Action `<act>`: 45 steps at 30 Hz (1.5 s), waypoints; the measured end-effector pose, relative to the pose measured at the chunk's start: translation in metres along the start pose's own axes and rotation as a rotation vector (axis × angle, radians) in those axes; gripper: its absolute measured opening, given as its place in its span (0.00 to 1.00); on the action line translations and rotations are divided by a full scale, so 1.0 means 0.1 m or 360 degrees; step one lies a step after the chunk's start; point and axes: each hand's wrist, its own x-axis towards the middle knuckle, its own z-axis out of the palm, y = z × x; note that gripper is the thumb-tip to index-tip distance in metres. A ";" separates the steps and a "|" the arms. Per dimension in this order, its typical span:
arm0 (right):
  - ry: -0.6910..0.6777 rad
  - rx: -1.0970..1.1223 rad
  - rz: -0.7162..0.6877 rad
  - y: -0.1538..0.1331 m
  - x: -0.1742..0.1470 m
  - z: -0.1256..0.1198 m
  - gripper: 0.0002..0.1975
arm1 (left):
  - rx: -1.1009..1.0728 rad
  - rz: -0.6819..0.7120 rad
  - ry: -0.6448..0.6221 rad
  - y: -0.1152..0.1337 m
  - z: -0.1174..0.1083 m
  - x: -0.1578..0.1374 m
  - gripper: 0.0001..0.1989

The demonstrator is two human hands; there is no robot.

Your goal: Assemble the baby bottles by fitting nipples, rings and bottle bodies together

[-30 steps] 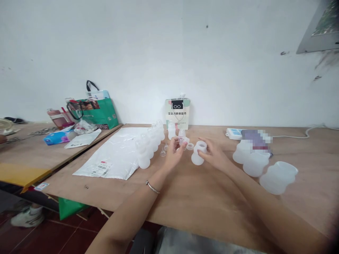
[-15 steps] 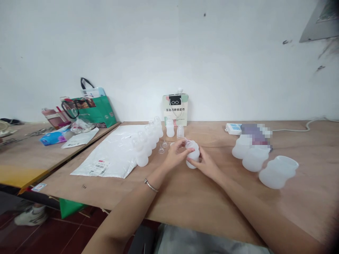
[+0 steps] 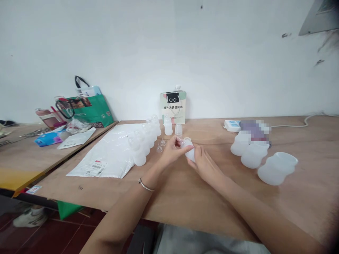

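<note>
A frosted white baby bottle [image 3: 190,154] is tilted between my two hands above the table. My right hand [image 3: 206,164] wraps around the lower body of it. At the bottle's top, my left hand [image 3: 172,150] is closed, its thumb across the upper side and its fingers at a clear silicone part that looks like a nipple. The fingers partly hide that part. Two clear nipples [image 3: 159,148] lie on the table just left of my left hand. Behind the hands stands a small clear cap [image 3: 178,130].
Several bottles with clear tops [image 3: 140,157] stand in a row beside a white plastic mailer [image 3: 102,158]. Three open frosted bottles [image 3: 275,171] are at the right, near a white device [image 3: 232,126]. A paper bag [image 3: 173,107] leans on the wall; a green bag [image 3: 97,111] sits left.
The bottle has tipped over more in my hands, and my right hand has turned further around its body. My left fingers have shifted at the top. The whole view has moved slightly.
</note>
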 end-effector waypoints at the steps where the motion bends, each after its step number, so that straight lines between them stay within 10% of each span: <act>1: -0.0011 -0.0078 -0.0015 0.00 0.00 -0.01 0.13 | 0.0001 -0.0052 -0.0003 0.00 0.00 0.00 0.19; 11: -0.0205 0.0840 0.0474 0.01 0.00 -0.05 0.26 | -0.0682 0.0055 -0.0455 0.12 -0.02 0.00 0.18; 17: -0.0253 0.1240 0.0371 -0.08 0.01 -0.07 0.20 | -0.0977 -0.0023 -0.0613 0.13 0.00 -0.05 0.21; 45: 0.0025 0.1479 0.0490 0.00 -0.01 0.09 0.20 | -0.0565 -0.0206 -0.0264 -0.18 -0.05 0.08 0.20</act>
